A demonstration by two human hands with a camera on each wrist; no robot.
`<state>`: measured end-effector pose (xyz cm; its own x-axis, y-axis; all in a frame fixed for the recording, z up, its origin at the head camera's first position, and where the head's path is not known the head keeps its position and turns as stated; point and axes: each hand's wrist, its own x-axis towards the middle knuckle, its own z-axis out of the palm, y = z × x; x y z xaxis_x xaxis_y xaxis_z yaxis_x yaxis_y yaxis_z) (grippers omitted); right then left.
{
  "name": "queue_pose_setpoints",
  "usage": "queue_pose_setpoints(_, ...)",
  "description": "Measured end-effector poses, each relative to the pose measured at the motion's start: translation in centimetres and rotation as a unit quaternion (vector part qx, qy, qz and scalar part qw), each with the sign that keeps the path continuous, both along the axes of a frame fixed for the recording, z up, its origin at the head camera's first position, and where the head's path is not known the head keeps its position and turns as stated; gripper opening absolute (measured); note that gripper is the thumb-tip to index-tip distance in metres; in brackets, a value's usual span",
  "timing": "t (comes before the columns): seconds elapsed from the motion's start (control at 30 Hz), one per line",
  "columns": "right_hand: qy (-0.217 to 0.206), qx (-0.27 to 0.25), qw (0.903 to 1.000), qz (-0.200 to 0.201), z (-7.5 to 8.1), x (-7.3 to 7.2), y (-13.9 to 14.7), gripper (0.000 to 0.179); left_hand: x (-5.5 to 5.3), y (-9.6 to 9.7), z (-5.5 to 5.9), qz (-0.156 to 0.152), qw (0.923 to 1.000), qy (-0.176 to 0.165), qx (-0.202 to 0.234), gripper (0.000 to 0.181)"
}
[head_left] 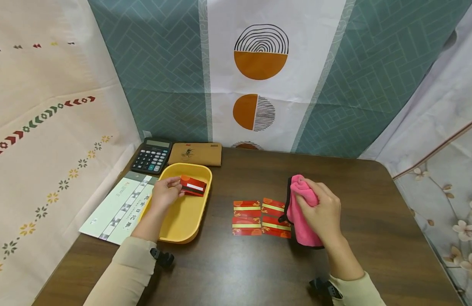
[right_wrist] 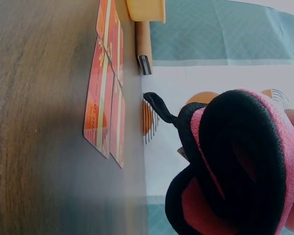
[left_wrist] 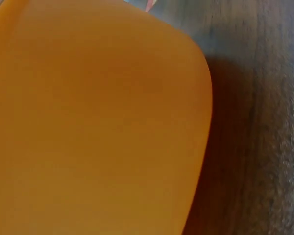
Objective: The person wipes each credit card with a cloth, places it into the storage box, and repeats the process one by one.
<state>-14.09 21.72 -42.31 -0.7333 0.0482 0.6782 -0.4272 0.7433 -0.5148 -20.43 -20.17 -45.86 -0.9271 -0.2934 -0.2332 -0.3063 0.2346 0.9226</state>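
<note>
Folded plush cloth (head_left: 302,227); rectangular cards (head_left: 252,222)

The hands (head_left: 324,209) partly hide the pink cloth (head_left: 301,221) and held red cards (head_left: 193,182); picture edges crop both sleeves (head_left: 121,272).

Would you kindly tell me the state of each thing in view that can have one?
Left hand, pinching red cards
Red cards, held over the yellow tray
Yellow tray, upright
Right hand, gripping the pink cloth
Pink cloth, folded, lifted off the table
Four laid-out cards, flat, two by two
Brown wallet, closed
Calculator, face up
Green booklet, closed
</note>
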Motion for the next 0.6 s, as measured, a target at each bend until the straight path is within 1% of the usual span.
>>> queue_pose_setpoints(0.03, 0.001, 0.0, 1.0, 0.0, 0.0, 0.0, 0.0, 0.048, 0.0, 0.0, 0.0, -0.004, 1.0, -0.002, -0.008, 0.039)
queue_pose_setpoints(0.13, 0.01, 0.003, 0.9999, 0.001, 0.0, 0.0, 0.1, 0.048, 0.1, 0.0, -0.1, -0.026, 0.9981, -0.013, -0.054, 0.043)
queue_pose_setpoints(0.27, 0.015, 0.004, 0.9999, 0.002, -0.1, 0.0, 0.2, 0.047, 0.2, 0.0, 0.0, -0.064, 0.9902, -0.03, -0.12, 0.054)
queue_pose_setpoints(0.37, 0.01, 0.002, 0.9999, 0.002, 0.0, 0.0, 0.3, 0.048, 0.2, 0.0, 0.3, -0.079, 0.9862, -0.044, -0.139, 0.06)
queue_pose_setpoints(0.5, 0.008, -0.001, 1.0, 0.002, 0.0, 0.0, 0.4, 0.048, 0.3, 0.1, 0.8, -0.088, 0.9841, -0.051, -0.146, 0.063)
queue_pose_setpoints(0.6, 0.012, -0.002, 0.9999, 0.002, 0.1, 0.0, 0.5, 0.048, 0.5, 0.5, 1.3, -0.093, 0.9825, -0.035, -0.157, 0.063)
